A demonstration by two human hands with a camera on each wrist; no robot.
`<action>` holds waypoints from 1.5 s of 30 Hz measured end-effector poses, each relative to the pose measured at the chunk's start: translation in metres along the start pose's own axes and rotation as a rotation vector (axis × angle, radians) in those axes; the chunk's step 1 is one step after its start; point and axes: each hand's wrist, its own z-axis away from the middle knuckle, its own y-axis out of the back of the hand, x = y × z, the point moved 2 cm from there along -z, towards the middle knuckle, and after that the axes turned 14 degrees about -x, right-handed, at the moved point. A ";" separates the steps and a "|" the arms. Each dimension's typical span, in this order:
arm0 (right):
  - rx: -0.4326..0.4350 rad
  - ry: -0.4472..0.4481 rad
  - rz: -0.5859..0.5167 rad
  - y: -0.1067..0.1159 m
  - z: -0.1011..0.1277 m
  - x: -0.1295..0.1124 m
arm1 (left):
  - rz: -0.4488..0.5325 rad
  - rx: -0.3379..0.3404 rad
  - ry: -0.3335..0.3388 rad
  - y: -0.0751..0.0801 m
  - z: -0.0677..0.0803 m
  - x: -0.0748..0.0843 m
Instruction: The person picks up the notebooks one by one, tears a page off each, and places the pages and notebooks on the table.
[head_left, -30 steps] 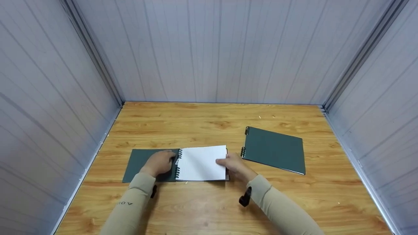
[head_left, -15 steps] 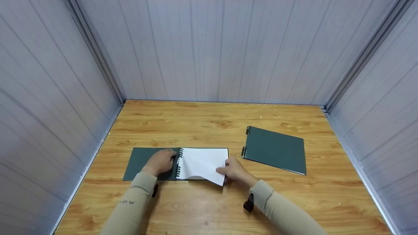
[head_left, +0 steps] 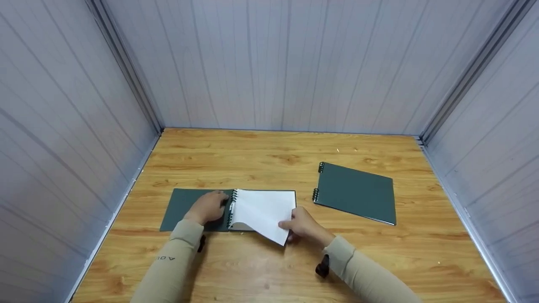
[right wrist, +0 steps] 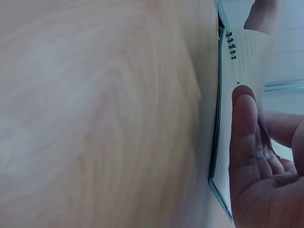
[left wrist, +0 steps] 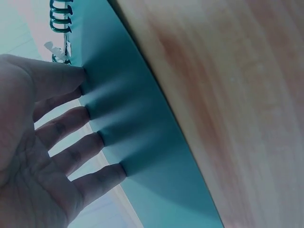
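Observation:
A spiral notebook with a dark green cover (head_left: 181,210) lies open on the table. My left hand (head_left: 207,207) presses its fingertips on that cover, close beside the black coil (head_left: 232,206). In the left wrist view the fingers (left wrist: 76,151) are spread, and a scrap of torn paper (left wrist: 56,51) sits in the coil. My right hand (head_left: 304,225) pinches a white sheet (head_left: 263,214) by its right edge, thumb on top. The sheet's near corner is pulled past the notebook's front edge, and its near side bows up. Faint ruled lines show on the paper in the right wrist view.
A second dark green spiral notebook (head_left: 358,191), shut, lies angled at the right. Pale panel walls (head_left: 269,63) enclose the wooden table (head_left: 252,155) at the back and both sides. Tiny white scraps dot the tabletop.
The right hand has drawn the sheet's free edge toward the person; it was nearly square with the notebook and now slants and bows. The left hand has stayed on the cover.

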 end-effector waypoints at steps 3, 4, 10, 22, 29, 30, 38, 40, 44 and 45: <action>-0.008 -0.005 0.014 0.000 0.003 0.002 | 0.005 -0.003 -0.011 -0.001 0.001 -0.001; -0.013 -0.008 0.015 -0.001 0.004 0.003 | 0.010 -0.003 -0.015 -0.001 0.001 -0.002; -0.073 0.015 -0.035 0.000 0.008 0.008 | 0.055 -0.005 -0.003 -0.001 0.011 -0.009; -0.129 0.057 -0.092 0.010 0.013 0.008 | 0.064 -0.033 -0.012 -0.003 0.010 -0.012; -0.120 0.032 -0.089 0.014 0.020 0.016 | 0.066 -0.036 -0.012 -0.003 0.006 -0.006; -0.121 0.026 -0.091 0.014 0.021 0.017 | 0.063 -0.036 -0.012 -0.003 0.005 -0.006; -0.121 0.037 -0.103 0.019 0.022 0.019 | 0.059 -0.028 -0.015 0.002 0.006 -0.004; -0.111 0.035 -0.094 0.021 0.024 0.021 | 0.065 -0.030 -0.018 0.002 0.006 -0.004; -0.090 -0.014 -0.079 0.026 0.028 0.027 | 0.067 -0.034 -0.013 0.000 0.007 -0.005; -0.084 -0.027 -0.075 0.027 0.030 0.029 | 0.071 -0.035 -0.009 -0.001 0.008 -0.006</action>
